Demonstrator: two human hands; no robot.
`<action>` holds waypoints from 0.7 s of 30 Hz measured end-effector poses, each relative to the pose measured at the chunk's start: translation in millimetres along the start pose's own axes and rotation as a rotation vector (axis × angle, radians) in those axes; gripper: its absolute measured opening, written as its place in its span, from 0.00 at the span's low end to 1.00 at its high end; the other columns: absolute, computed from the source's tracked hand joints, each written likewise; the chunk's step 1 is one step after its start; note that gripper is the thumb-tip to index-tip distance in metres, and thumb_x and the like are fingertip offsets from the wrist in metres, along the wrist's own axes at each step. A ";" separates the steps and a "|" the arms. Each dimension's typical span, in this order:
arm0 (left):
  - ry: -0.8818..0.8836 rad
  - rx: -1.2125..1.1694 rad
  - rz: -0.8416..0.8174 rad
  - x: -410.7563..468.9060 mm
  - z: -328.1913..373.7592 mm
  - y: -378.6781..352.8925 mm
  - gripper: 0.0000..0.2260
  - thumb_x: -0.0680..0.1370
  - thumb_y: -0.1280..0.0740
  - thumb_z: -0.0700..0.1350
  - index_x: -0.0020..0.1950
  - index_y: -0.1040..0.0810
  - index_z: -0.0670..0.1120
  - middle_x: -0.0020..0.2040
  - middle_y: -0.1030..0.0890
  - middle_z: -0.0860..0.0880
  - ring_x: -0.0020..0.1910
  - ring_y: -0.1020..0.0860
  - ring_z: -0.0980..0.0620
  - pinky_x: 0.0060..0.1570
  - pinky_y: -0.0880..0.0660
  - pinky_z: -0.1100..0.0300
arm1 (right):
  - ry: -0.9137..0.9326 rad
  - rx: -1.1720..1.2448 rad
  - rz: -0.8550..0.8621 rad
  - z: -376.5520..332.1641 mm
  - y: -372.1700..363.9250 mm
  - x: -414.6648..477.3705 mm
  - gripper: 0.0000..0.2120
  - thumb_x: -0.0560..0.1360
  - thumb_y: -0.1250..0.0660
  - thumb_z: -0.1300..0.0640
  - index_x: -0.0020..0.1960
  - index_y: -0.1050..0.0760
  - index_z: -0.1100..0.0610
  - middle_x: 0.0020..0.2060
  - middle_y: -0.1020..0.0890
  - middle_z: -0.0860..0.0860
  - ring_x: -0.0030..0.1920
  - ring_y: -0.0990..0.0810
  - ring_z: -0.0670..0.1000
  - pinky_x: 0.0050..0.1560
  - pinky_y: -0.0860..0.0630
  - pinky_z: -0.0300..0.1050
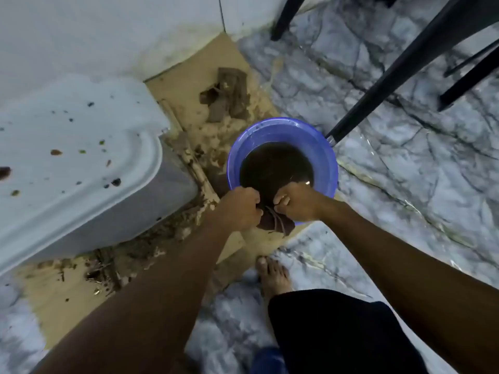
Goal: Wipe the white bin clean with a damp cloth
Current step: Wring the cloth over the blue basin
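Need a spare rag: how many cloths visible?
2: one cloth held by left hand and right hand at the blue basin; a second cloth, seemingly, on the floor behind it. Others possibly submerged.

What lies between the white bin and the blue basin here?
In the head view, only a strip of tan floor covering caked with brown grime separates the white bin from the blue basin.

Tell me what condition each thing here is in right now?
White bin: lid speckled with dirt.
Blue basin: upright, holding dark water.
Cloth: bunched, gripped between both hands over the basin's near rim.
Left hand: grips the cloth.
Right hand: grips the cloth.
Cardboard: flat on the floor, soiled.
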State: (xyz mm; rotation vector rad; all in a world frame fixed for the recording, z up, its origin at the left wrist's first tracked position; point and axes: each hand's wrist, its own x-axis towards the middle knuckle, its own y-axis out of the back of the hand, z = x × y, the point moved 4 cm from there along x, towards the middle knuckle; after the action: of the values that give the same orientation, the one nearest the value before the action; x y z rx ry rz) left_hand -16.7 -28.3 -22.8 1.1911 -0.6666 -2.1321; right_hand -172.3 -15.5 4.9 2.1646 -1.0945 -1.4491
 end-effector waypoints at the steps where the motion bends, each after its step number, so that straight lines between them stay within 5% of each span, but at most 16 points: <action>1: -0.010 0.050 -0.007 4.3 -3.1 -12.1 0.14 0.76 0.32 0.53 0.56 0.20 0.46 0.56 0.18 0.45 0.58 0.21 0.42 0.59 0.23 0.49 | -0.012 -0.025 0.007 10.1 -12.1 11.2 0.11 0.76 0.32 0.53 0.55 0.16 0.56 0.54 0.14 0.52 0.58 0.19 0.56 0.59 0.26 0.44; 5: -0.009 0.208 0.080 14.0 -0.6 -38.4 0.16 0.79 0.33 0.55 0.63 0.21 0.48 0.60 0.21 0.44 0.65 0.30 0.42 0.67 0.35 0.46 | -0.090 -0.117 -0.100 33.8 -45.2 37.6 0.23 0.74 0.33 0.39 0.57 0.18 0.56 0.52 0.15 0.55 0.51 0.18 0.58 0.54 0.21 0.52; 9: 0.037 -0.063 0.164 13.6 -5.4 -42.0 0.18 0.73 0.30 0.45 0.63 0.21 0.50 0.57 0.18 0.46 0.61 0.24 0.43 0.64 0.29 0.49 | -0.041 0.067 -0.036 31.9 -45.4 44.6 0.12 0.70 0.25 0.60 0.53 0.17 0.58 0.45 0.15 0.54 0.47 0.17 0.54 0.47 0.20 0.46; 12: 0.071 -0.320 0.250 -5.8 -6.5 -29.8 0.22 0.69 0.29 0.39 0.63 0.21 0.50 0.51 0.16 0.47 0.53 0.18 0.46 0.56 0.20 0.52 | -0.009 0.225 -0.033 17.0 -30.4 29.6 0.19 0.66 0.30 0.72 0.54 0.17 0.58 0.45 0.14 0.55 0.47 0.15 0.52 0.47 0.18 0.44; 16: 0.027 -0.576 0.419 -46.0 -6.9 -2.4 0.24 0.68 0.27 0.33 0.63 0.20 0.46 0.37 0.24 0.56 0.35 0.24 0.59 0.40 0.27 0.72 | 0.165 0.276 -0.021 -19.4 5.0 1.7 0.21 0.66 0.31 0.75 0.48 0.17 0.52 0.40 0.13 0.48 0.41 0.16 0.46 0.41 0.23 0.37; 19: 0.000 -0.713 0.542 -91.9 -4.3 23.4 0.24 0.68 0.26 0.29 0.61 0.21 0.45 0.38 0.25 0.53 0.35 0.25 0.56 0.39 0.25 0.63 | 0.288 0.315 0.045 -60.5 34.9 -31.1 0.16 0.68 0.26 0.71 0.49 0.17 0.53 0.41 0.13 0.48 0.44 0.16 0.49 0.44 0.22 0.37; 21: -0.026 -0.793 0.593 -127.6 1.3 44.6 0.22 0.70 0.24 0.32 0.60 0.22 0.48 0.43 0.24 0.50 0.37 0.23 0.56 0.38 0.24 0.65 | 0.358 0.397 0.069 -89.6 53.9 -55.5 0.12 0.69 0.24 0.70 0.50 0.17 0.59 0.43 0.12 0.52 0.46 0.14 0.53 0.47 0.18 0.46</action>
State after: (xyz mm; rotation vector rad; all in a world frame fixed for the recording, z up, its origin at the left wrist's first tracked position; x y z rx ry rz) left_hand 46.8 31.3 80.6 0.4505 -0.1054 -1.6341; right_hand -126.2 -23.4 113.7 2.4901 -1.3869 -0.8164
